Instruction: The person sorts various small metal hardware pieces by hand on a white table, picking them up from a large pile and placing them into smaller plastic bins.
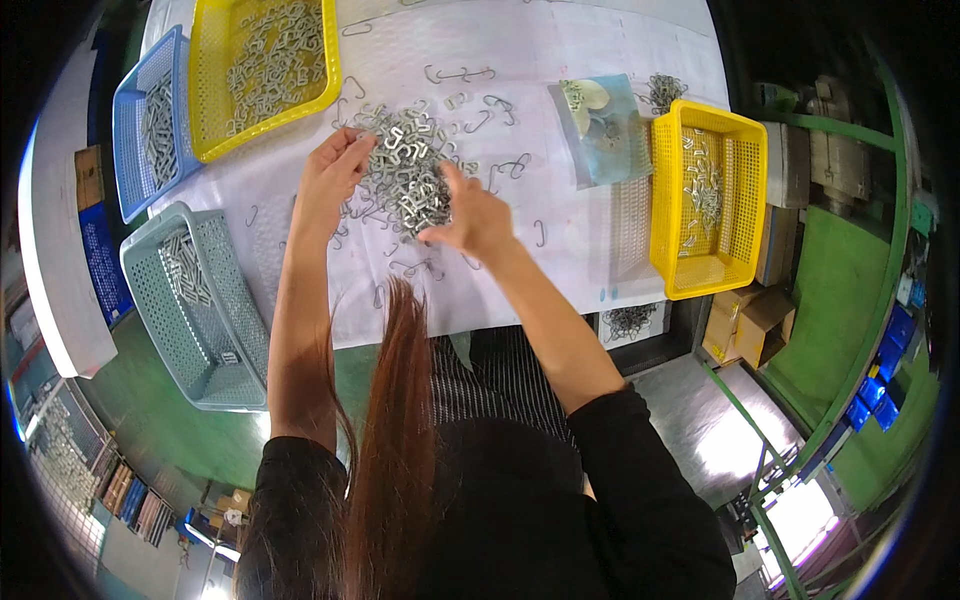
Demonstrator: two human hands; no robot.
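Observation:
A heap of small silvery bent metal clips (pixel 408 165) lies on the white-covered table in front of me. At its left edge is my left hand (pixel 335 170), thumb and fingers pinched together; whatever they hold is too small to make out. My right hand (pixel 478 215) reaches to the heap's right side, thumb and fingers apart and touching the pieces, with no piece plainly gripped. Thin S-shaped wire hooks (pixel 460 74) are scattered around the heap, some lying singly and some tangled together.
At the left stand a large yellow basket (pixel 335 85), a blue basket (pixel 128 180) and a grey-green basket (pixel 150 340), all holding metal pieces. Another yellow basket (pixel 660 230) stands right, beside a bluish plastic bag (pixel 610 150) and a dark hook pile (pixel 662 92).

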